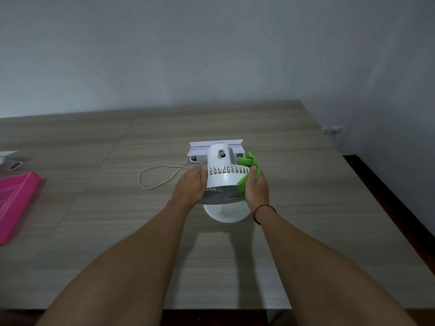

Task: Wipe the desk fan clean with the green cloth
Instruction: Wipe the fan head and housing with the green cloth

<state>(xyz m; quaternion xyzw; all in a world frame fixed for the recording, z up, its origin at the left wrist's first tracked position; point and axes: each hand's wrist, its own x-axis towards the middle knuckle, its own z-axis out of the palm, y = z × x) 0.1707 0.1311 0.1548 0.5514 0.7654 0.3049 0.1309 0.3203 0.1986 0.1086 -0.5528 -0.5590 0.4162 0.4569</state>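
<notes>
A white desk fan [223, 175] stands in the middle of the wooden table, its back housing toward me and its round base near me. My left hand [191, 184] holds the fan's left side, fingers curved round the housing. My right hand [256, 187] grips the green cloth [247, 168] and presses it against the fan's right side. Part of the cloth sticks up behind the fan head. The fan's thin cord [155, 175] loops across the table to the left.
A white bracket-like piece [200, 148] lies just behind the fan. A pink box [14, 201] sits at the table's left edge, with a white object [7, 156] behind it. The table's right edge [348, 175] drops to a dark floor; a wall stands behind.
</notes>
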